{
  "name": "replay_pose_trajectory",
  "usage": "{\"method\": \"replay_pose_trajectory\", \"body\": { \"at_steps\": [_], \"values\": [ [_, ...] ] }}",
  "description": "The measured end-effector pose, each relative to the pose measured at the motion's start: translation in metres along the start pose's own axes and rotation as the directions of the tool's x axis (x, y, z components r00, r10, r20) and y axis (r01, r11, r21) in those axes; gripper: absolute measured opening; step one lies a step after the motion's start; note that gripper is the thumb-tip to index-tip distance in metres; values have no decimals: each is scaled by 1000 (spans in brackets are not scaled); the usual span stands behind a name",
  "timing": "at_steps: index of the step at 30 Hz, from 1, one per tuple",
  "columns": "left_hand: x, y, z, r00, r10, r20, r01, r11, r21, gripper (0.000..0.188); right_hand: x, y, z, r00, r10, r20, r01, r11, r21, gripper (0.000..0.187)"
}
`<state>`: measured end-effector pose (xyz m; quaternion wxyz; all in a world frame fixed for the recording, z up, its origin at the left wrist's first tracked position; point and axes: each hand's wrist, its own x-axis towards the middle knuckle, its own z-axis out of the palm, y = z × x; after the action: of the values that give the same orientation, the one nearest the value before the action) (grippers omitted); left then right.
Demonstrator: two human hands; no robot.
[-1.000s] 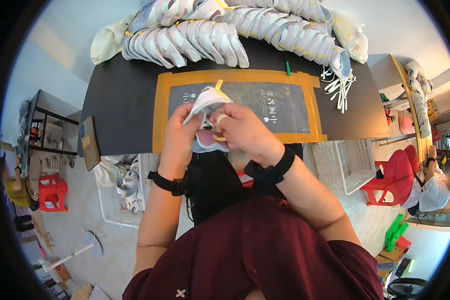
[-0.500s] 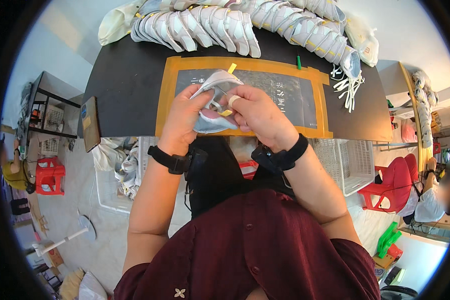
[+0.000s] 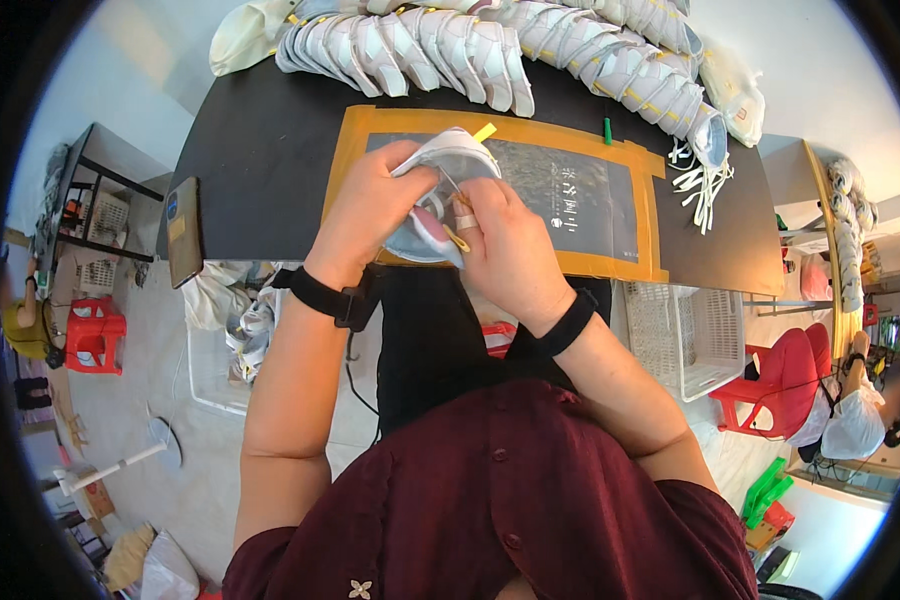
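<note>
A pale grey-white shoe upper (image 3: 455, 150), with a pink patch and yellow tabs, is held up over the table's near edge, its opening turned toward me. Closed around its left side, my left hand (image 3: 375, 205) has the thumb pressed into the opening. My right hand (image 3: 510, 245) is at the upper's right side, fingers pinched together by the opening, with a band around one finger. A thin pale strand (image 3: 449, 182) runs from those fingertips into the upper; whether it is a lace or a tool I cannot tell.
On the black table (image 3: 240, 150) lies a taped mat (image 3: 610, 200). Rows of nested shoe uppers (image 3: 400, 55) line the back, with white laces (image 3: 705, 195) at right. A phone (image 3: 183, 230) is at the left edge. Crates (image 3: 685, 340) stand below; a person (image 3: 855, 410) sits at right.
My right hand has drawn in closer to the upper and turned, fingers bending downward. My left hand has shifted slightly up, tilting the upper. The whole view has turned slightly.
</note>
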<state>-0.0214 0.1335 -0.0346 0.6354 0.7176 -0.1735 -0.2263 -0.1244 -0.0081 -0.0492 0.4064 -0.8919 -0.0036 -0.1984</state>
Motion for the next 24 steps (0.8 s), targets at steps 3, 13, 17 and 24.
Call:
{"method": "replay_pose_trajectory", "body": {
  "at_steps": [3,13,17,24],
  "values": [
    [-2,2,-3,999,-21,25,21,1000,-8,26,4,0,-1,999,-19,46,21,999,-50,12],
    [-15,-1,-11,986,-145,78,163,928,-334,31,4,-12,-4,993,-95,74,100,993,-65,17],
    [-18,10,-18,995,-90,52,97,981,-167,28,7,-10,0,968,-228,101,245,947,-206,25],
    [-17,-5,-13,998,-19,-54,7,977,-213,27,10,-4,2,946,-308,100,323,922,-214,24]
  ]
}}
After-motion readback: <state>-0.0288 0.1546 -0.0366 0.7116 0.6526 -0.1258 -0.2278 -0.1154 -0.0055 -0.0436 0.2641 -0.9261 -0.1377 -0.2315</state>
